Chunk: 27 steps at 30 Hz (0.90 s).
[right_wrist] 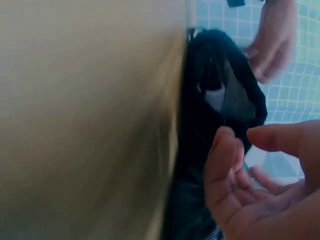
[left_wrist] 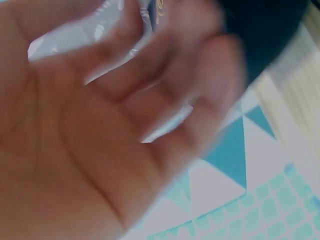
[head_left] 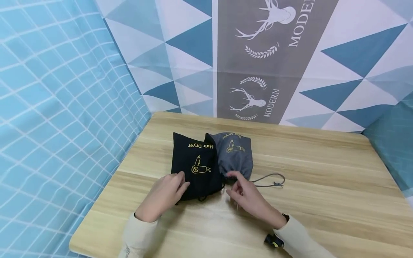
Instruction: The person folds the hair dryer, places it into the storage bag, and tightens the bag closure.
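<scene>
A black drawstring bag [head_left: 193,172] printed "Hair Dryer" in yellow lies on the table, overlapping a grey bag [head_left: 237,157] with similar print. My left hand [head_left: 166,195] is at the black bag's near left edge, fingers loosely bent and nothing held in them. Its palm [left_wrist: 100,130] fills much of the left wrist view, blurred. Between the two bags' near ends is my right hand [head_left: 246,195], thumb and index finger apart. In the right wrist view, the black bag's mouth [right_wrist: 255,97] gapes, showing something pale inside, and the right hand [right_wrist: 265,195] is close before it.
The grey bag's cord [head_left: 274,174] loops out to the right over the wooden table [head_left: 322,172]. A black object with a yellow mark [head_left: 274,240] is by the right sleeve. A patterned cloth [head_left: 187,53] hangs behind, a blue checked one [head_left: 58,107] on the left.
</scene>
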{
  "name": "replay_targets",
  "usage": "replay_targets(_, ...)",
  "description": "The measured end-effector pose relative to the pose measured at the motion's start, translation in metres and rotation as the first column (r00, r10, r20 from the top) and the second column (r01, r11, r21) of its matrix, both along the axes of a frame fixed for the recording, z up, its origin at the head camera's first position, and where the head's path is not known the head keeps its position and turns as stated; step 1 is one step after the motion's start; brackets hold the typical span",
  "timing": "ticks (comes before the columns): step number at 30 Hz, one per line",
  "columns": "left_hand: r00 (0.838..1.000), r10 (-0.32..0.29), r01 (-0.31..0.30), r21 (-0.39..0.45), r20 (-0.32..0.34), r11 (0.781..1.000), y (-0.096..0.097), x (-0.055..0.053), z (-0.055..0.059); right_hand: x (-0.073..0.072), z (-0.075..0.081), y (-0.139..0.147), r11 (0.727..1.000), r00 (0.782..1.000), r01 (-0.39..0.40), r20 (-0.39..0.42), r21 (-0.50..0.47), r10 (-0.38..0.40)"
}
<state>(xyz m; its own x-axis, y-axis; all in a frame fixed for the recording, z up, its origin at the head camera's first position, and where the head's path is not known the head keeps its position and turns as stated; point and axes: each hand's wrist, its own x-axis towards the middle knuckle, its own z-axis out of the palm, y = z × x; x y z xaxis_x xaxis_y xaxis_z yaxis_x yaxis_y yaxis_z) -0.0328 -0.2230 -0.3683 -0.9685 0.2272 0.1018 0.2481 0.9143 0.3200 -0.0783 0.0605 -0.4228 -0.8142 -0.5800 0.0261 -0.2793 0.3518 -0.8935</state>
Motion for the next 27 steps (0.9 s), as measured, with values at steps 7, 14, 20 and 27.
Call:
replay_targets(7, 0.935, 0.215, -0.194, -0.099, 0.283, 0.976, -0.011, 0.002, -0.009, -0.012, 0.001, -0.013, 0.975, 0.976, -0.14, -0.139, 0.175, 0.165)
replay_targets(14, 0.923, 0.09, -0.111, 0.034, 0.375, 0.993, -0.014, -0.003, -0.022, -0.004, -0.003, -0.034, 0.977, 0.959, 0.09, -0.282, 0.193, -0.033)
replay_targets(20, 0.926, -0.024, -0.063, 0.219, 0.376, 0.974, -0.033, -0.009, -0.024, 0.009, 0.006, -0.039, 0.947, 0.907, 0.236, -0.399, 0.216, -0.135)
replay_targets(27, 0.935, -0.13, -0.028, 0.433, 0.329, 0.901, -0.059, -0.015, -0.021, 0.009, 0.004, -0.028, 0.941, 0.919, 0.173, -0.392, 0.291, -0.047)
